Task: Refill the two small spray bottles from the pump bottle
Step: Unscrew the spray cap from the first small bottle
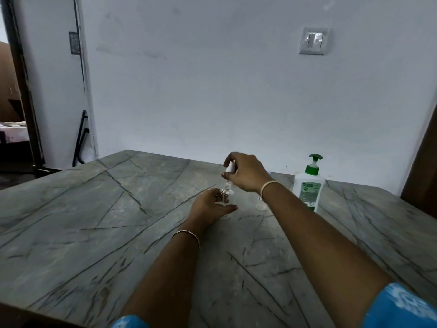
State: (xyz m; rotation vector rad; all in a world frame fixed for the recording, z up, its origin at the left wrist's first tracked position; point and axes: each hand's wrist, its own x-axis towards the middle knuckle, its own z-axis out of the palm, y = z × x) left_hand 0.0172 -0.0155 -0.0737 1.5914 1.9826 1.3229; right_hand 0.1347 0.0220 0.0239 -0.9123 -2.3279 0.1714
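While the left hand (pixel 208 207) steadies a small clear bottle (pixel 225 197) upright on the bench (pixel 94 209), its grip curled round the body, the right hand (pixel 246 172) hangs just above, its grip pinching a white cap (pixel 230 166). Behind the right wrist stands the second bottle (pixel 260 204), mostly hidden. Just right of it, the pump bottle (pixel 308 188) stands upright, white with a green pump.
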